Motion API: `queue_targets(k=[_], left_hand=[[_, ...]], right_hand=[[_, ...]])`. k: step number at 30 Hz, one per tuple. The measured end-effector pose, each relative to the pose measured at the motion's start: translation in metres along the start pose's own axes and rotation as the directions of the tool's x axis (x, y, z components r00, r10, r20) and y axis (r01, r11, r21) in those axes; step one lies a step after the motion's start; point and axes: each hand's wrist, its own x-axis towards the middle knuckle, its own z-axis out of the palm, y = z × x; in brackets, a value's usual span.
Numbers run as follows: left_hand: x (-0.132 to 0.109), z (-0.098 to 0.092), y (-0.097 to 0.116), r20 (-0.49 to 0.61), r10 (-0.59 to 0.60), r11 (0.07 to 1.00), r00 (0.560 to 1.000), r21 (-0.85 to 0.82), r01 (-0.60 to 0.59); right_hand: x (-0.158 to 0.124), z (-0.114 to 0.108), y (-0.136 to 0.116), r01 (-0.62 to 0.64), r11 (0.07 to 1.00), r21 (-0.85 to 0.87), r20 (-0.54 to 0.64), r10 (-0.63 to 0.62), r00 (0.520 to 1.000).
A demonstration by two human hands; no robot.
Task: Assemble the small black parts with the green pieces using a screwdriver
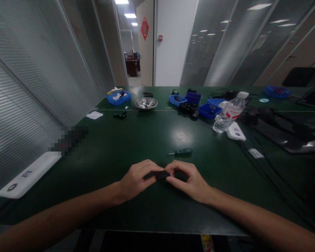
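Observation:
Between my two hands is a small black part (162,174), held just above the green table; its exact kind is too dark to make out. My left hand (140,176) pinches its left end with thumb and fingers. From the other side, my right hand (187,180) grips the right end, thumb below and fingertips on top. A screwdriver (183,151) with a dark green handle lies just beyond my hands, its thin shaft pointing left.
Farther back stand a metal bowl (146,103), a blue basket (119,98) and more blue trays (210,110). A water bottle (229,113) leans at the right near a white device (235,131) with cables. Another white device (28,175) lies at the left edge.

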Motion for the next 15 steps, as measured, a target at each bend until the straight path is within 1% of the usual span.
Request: queue_targets(k=[6,10,12,15], left_hand=[[0.0062,-0.0032,0.0074,0.026,-0.143,0.982,0.989,-0.121,0.145],[0.0097,-0.0075,0.0100,0.072,-0.240,0.939,0.968,-0.237,0.251],[0.0102,-0.0085,0.0091,0.107,-0.286,0.917,0.952,-0.257,0.305],[0.0103,-0.0078,0.0068,0.134,-0.340,0.899,0.931,-0.244,0.364]], right_hand=[[-0.0017,0.0006,0.0011,0.021,1.000,-0.013,-0.009,-0.022,1.000],[-0.0014,0.0007,0.0010,0.034,0.999,-0.040,-0.040,-0.036,0.999],[-0.0012,0.0010,0.0014,0.048,0.997,-0.060,-0.050,-0.051,0.997],[-0.0014,0.0017,0.0032,0.076,0.992,-0.100,-0.052,-0.081,0.995]])
